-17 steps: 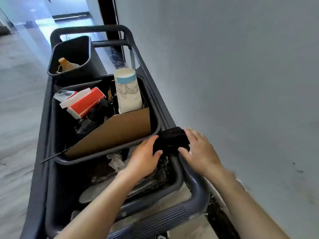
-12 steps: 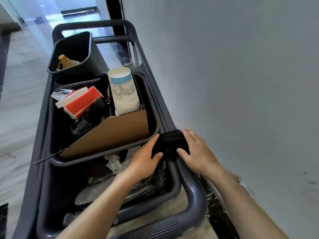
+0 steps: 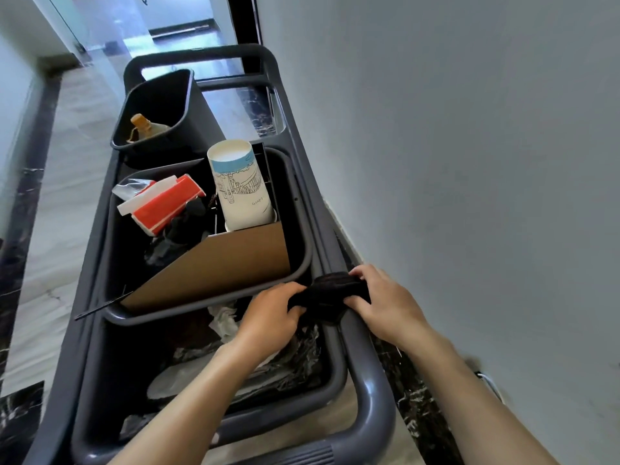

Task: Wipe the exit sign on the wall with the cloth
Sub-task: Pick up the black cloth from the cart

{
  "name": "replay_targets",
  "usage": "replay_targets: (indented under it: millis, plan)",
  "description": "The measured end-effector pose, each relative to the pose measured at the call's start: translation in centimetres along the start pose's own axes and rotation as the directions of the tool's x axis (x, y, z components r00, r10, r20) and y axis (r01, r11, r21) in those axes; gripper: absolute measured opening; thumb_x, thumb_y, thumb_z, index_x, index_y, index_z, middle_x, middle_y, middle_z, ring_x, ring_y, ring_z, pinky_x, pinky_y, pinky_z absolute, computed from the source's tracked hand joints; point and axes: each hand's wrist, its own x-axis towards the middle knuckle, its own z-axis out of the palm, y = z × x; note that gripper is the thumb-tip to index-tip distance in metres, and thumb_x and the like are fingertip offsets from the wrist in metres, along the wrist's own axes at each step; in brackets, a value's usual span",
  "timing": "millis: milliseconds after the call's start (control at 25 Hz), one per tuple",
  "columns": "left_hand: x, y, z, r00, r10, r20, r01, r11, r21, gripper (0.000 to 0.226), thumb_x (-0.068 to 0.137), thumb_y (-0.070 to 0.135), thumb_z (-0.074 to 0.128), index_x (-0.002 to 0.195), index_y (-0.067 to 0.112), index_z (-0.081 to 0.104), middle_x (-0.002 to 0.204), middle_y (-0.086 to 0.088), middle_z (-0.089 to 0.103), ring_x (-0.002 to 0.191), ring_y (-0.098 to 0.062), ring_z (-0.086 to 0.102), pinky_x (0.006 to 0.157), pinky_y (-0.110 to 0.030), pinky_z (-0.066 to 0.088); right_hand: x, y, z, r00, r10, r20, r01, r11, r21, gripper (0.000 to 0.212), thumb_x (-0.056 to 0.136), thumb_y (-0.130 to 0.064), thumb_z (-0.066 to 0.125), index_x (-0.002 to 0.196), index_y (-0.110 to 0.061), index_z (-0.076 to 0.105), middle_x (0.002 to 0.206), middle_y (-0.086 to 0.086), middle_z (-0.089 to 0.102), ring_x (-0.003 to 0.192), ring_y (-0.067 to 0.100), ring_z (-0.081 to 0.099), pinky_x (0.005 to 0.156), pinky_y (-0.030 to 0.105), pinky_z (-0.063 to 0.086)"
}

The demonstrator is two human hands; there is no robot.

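A dark, bunched cloth [image 3: 330, 293] lies on the right rail of a grey cleaning cart [image 3: 372, 391]. My left hand [image 3: 268, 318] grips its left end with curled fingers. My right hand [image 3: 382, 302] pinches its right end, thumb below and fingers over the top. Both hands hold the cloth between them, close to the pale wall [image 3: 469, 162] on the right. No exit sign is in view.
The cart holds a near bin [image 3: 335, 374] with crumpled paper and plastic, a middle bin [image 3: 303, 229] with cardboard, a tall white canister [image 3: 240, 186] and a red-and-white pack [image 3: 161, 203], and a far black bucket [image 3: 188, 105] with a bottle. A marble corridor floor runs along the left.
The view has tilted up slightly. My hands stay on the cloth; my left fingers have curled tighter around its left end, and the cloth looks more bunched.
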Motion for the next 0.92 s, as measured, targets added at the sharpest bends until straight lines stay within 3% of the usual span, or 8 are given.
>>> replay_targets:
  millis: [200, 320, 480, 560, 640, 720, 840, 920]
  plan:
    - [-0.2, 1.8, -2.4, 0.999, 0.051, 0.000, -0.051, 0.999, -0.008, 0.018, 0.098, 0.022, 0.065, 0.101, 0.039, 0.063, 0.094, 0.018, 0.066, 0.088, -0.005, 0.062, 0.072, -0.026, 0.052, -1.4, -0.5, -1.0, 0.995, 0.046, -0.085, -0.045, 0.999, 0.014, 0.023, 0.091, -0.037, 0.058, 0.113, -0.030, 0.056, 0.102, -0.007, 0.064, 0.092, 0.022, 0.062, 0.068, 0.032, 0.043]
    - [-0.2, 3.4, -3.7, 0.990, 0.134, -0.044, -0.137, 0.989, -0.062, 0.020, 0.097, 0.019, 0.065, 0.097, 0.039, 0.062, 0.093, 0.017, 0.065, 0.088, -0.002, 0.060, 0.069, -0.012, 0.042, -2.8, -1.2, -2.2, 0.980, 0.095, -0.177, -0.074, 0.990, 0.123, 0.021, 0.090, -0.039, 0.059, 0.110, -0.033, 0.058, 0.090, -0.012, 0.060, 0.083, 0.016, 0.059, 0.065, 0.030, 0.042]
    - [-0.7, 7.1, -4.8, 0.966, 0.253, -0.052, -0.259, 0.948, -0.187, 0.017, 0.098, 0.018, 0.066, 0.105, 0.032, 0.070, 0.095, 0.016, 0.070, 0.090, -0.002, 0.064, 0.072, -0.014, 0.046, -5.9, -2.0, -4.2, 0.920, 0.238, -0.310, -0.116, 0.923, 0.366, 0.009, 0.090, -0.036, 0.061, 0.098, -0.037, 0.057, 0.086, -0.019, 0.064, 0.076, -0.001, 0.060, 0.061, 0.015, 0.041]
    - [-1.0, 9.0, -5.0, 0.952, 0.303, -0.050, -0.304, 0.909, -0.286, 0.018, 0.097, 0.017, 0.067, 0.107, 0.032, 0.071, 0.095, 0.015, 0.072, 0.086, 0.001, 0.066, 0.070, -0.008, 0.048, -7.6, -2.4, -5.3, 0.861, 0.378, -0.341, -0.097, 0.780, 0.619, 0.009, 0.088, -0.034, 0.065, 0.096, -0.035, 0.061, 0.091, -0.014, 0.070, 0.079, -0.001, 0.066, 0.065, 0.016, 0.047]
    - [-1.7, 11.0, -4.8, 0.939, 0.342, -0.035, -0.324, 0.849, -0.417, 0.020, 0.095, 0.016, 0.070, 0.103, 0.034, 0.068, 0.093, 0.013, 0.073, 0.081, 0.004, 0.068, 0.063, -0.004, 0.049, -9.9, -3.2, -6.2, 0.787, 0.532, -0.313, -0.015, 0.524, 0.852, 0.017, 0.086, -0.029, 0.070, 0.102, -0.026, 0.064, 0.097, -0.003, 0.073, 0.082, 0.006, 0.071, 0.067, 0.022, 0.053]
    - [-2.6, 12.8, -4.3, 0.931, 0.365, -0.004, -0.310, 0.787, -0.534, 0.021, 0.094, 0.016, 0.071, 0.099, 0.034, 0.061, 0.097, 0.010, 0.072, 0.078, 0.003, 0.069, 0.057, -0.006, 0.050, -12.2, -3.9, -6.6, 0.737, 0.612, -0.286, 0.068, 0.355, 0.933, 0.022, 0.087, -0.023, 0.070, 0.106, -0.015, 0.065, 0.099, 0.006, 0.074, 0.083, 0.014, 0.073, 0.064, 0.025, 0.054]
    - [-4.3, 15.0, -2.9, 0.903, 0.426, 0.051, -0.296, 0.704, -0.645, 0.023, 0.095, 0.013, 0.070, 0.094, 0.033, 0.058, 0.095, 0.008, 0.071, 0.075, 0.003, 0.070, 0.054, -0.010, 0.052, -16.0, -4.8, -6.8, 0.681, 0.672, -0.291, 0.187, 0.225, 0.956, 0.018, 0.090, -0.019, 0.065, 0.106, -0.011, 0.069, 0.093, 0.009, 0.075, 0.074, 0.015, 0.071, 0.056, 0.025, 0.053]
    - [-5.5, 16.1, -1.8, 0.881, 0.461, 0.109, -0.262, 0.666, -0.699, 0.022, 0.094, 0.010, 0.070, 0.093, 0.031, 0.063, 0.093, 0.005, 0.074, 0.081, -0.007, 0.073, 0.065, -0.024, 0.061, -18.5, -5.2, -6.5, 0.648, 0.692, -0.318, 0.237, 0.214, 0.948, 0.018, 0.094, -0.017, 0.057, 0.102, -0.017, 0.074, 0.095, 0.007, 0.077, 0.082, 0.016, 0.072, 0.062, 0.025, 0.054]
